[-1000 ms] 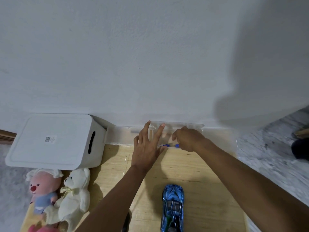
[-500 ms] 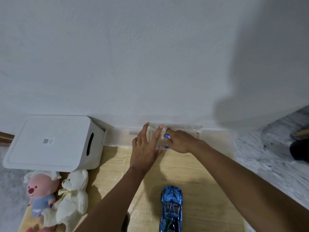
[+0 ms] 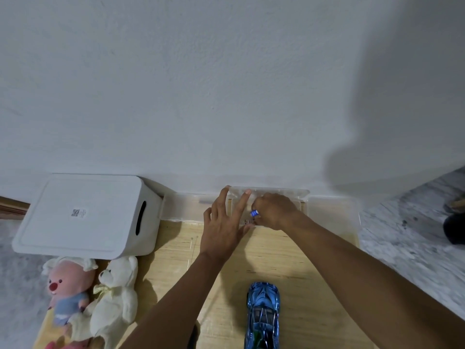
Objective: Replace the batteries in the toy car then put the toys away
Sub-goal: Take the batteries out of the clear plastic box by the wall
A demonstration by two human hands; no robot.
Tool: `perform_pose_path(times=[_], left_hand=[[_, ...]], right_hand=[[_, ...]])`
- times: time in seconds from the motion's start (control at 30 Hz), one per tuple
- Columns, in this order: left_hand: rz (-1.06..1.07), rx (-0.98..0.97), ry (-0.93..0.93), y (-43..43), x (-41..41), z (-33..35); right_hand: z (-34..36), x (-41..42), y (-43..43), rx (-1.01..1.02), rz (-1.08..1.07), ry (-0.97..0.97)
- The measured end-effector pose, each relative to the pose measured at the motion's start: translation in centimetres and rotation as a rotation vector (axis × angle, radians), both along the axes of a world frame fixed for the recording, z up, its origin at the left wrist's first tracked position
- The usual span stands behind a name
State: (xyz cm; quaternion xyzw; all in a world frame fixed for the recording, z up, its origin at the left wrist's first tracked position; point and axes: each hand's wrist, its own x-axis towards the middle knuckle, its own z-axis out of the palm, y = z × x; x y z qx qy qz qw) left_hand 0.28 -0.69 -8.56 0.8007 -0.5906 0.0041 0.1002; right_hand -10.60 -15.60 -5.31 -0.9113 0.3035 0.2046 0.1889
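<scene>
A clear plastic case (image 3: 276,195) at the foot of the wall is steadied by the left hand (image 3: 224,227), whose straight fingers are pressed flat on it. A small blue battery (image 3: 254,212) is pinched in the curled fingers of the right hand (image 3: 275,211), just beside the left fingertips. The battery is judged light, rigid and smooth, so likely to slip. It is best gripped around its middle. The blue toy car (image 3: 263,316) is seen well behind both wrists, untouched, on the wooden surface (image 3: 314,285).
</scene>
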Motion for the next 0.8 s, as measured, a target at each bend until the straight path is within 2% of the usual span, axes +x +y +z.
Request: perform_pose_path(times=[0.13,0.3,0.47,0.8], left_hand=[[-0.004,-0.002,0.020,0.0,0.0,-0.1],[0.006,0.002,0.060,0.1,0.0,0.3],[0.012,-0.009,0.033,0.2,-0.2,-0.1],[0.044,0.002,0.029,0.4,-1.0,-0.1]], right_hand=[[1.5,-1.5,-0.5,0.029,-0.083,0.012],[3.5,-6.7,1.1,-0.050,-0.262,-0.114],[2.2,-8.9,4.7,0.025,-0.190,-0.081],[-2.5,-8.3,8.1,-0.177,-0.244,-0.147]])
